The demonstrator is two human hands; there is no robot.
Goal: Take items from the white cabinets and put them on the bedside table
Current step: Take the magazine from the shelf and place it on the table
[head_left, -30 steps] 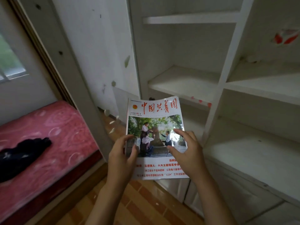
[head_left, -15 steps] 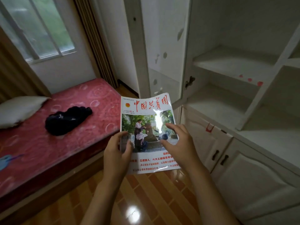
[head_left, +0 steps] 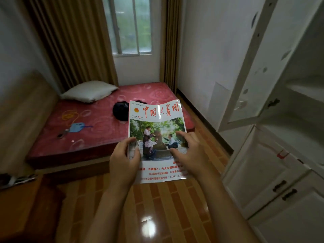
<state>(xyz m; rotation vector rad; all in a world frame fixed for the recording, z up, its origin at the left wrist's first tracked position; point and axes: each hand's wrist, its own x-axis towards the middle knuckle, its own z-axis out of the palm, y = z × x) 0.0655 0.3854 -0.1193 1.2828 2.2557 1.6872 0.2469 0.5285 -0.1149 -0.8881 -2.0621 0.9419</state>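
I hold a magazine [head_left: 156,123] with a white cover, red Chinese title and a photo of people by a tree, upright in front of me over the floor. My left hand [head_left: 123,160] grips its lower left edge, thumb on the cover. My right hand [head_left: 190,153] holds its lower right part, fingers spread across the cover. The white cabinets [head_left: 273,172] stand at the right, an upper glass door [head_left: 252,71] swung open. A brown wooden bedside table [head_left: 21,204] fills the lower left corner, with a dark object on its far edge.
A bed with a red mattress [head_left: 98,130] lies ahead, carrying a white pillow [head_left: 89,91], a black garment [head_left: 121,110], a yellow cord and a blue item. Brown curtains and a window are behind it. Glossy wooden floor [head_left: 157,207] runs between bed and cabinets.
My view has swung left, away from the cabinet shelves toward the bed and window. Both hands have kept hold of the magazine, and the bedside table has come into view at lower left.
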